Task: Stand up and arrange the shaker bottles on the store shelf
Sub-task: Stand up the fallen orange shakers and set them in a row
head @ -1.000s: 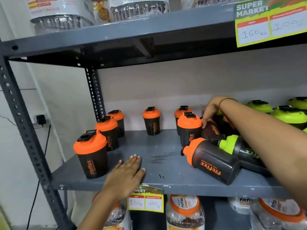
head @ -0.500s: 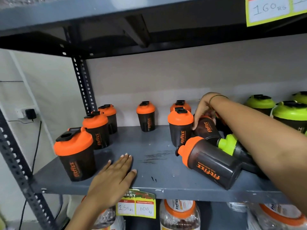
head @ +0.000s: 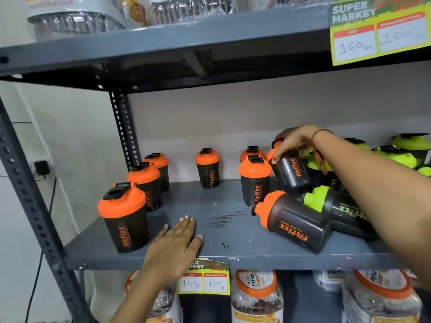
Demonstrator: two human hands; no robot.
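Note:
Dark shaker bottles with orange lids stand on the grey middle shelf [head: 224,254]: three in a row at the left, the nearest [head: 124,217], one at the back [head: 208,167] and two near the centre [head: 255,180]. My right hand [head: 292,142] grips the lid end of a tilted orange-lidded shaker [head: 292,171], raised off the pile. Another orange-lidded shaker [head: 293,223] lies on its side at the front right, beside a lying green-lidded shaker [head: 335,206]. My left hand [head: 177,243] rests flat on the shelf's front edge, fingers spread.
Green-lidded shakers [head: 401,155] stand at the far right. An upper shelf [head: 186,40] with jars hangs close overhead, carrying a price tag [head: 377,31]. Jars [head: 256,297] fill the shelf below, behind a second price tag [head: 204,279]. Grey slotted uprights [head: 35,206] frame the left side.
My right hand has lifted the tilted orange-lidded shaker up from the pile. The left hand stays flat on the shelf. The camera view tipped down, then back up.

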